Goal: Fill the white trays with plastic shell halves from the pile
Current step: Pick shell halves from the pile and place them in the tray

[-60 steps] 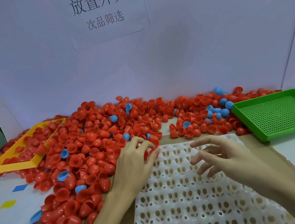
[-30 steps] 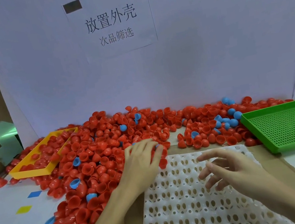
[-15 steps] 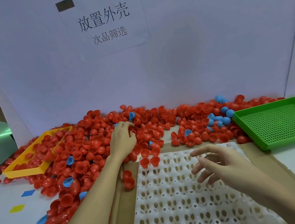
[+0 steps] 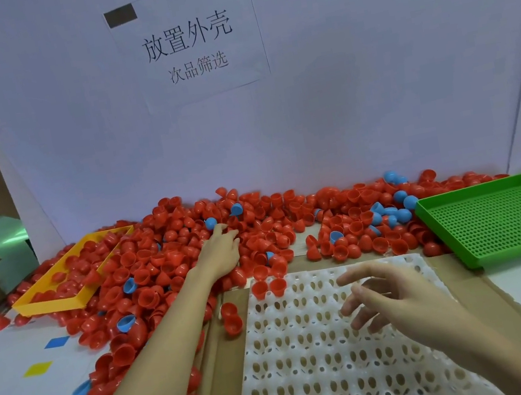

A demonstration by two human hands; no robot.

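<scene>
Head view: my hands
Left hand [image 4: 219, 252]: reaching into shell pile [image 4: 172, 258], grip unclear
Right hand [image 4: 395, 295]: fingers loosely spread, empty, above white tray [image 4: 317, 368]

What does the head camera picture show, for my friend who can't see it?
A person's left hand reaches into a big pile of red shell halves, while the right hand hovers open over a white tray holding two red shells at its far edge. A yellow tray sits left, a green tray right.
</scene>
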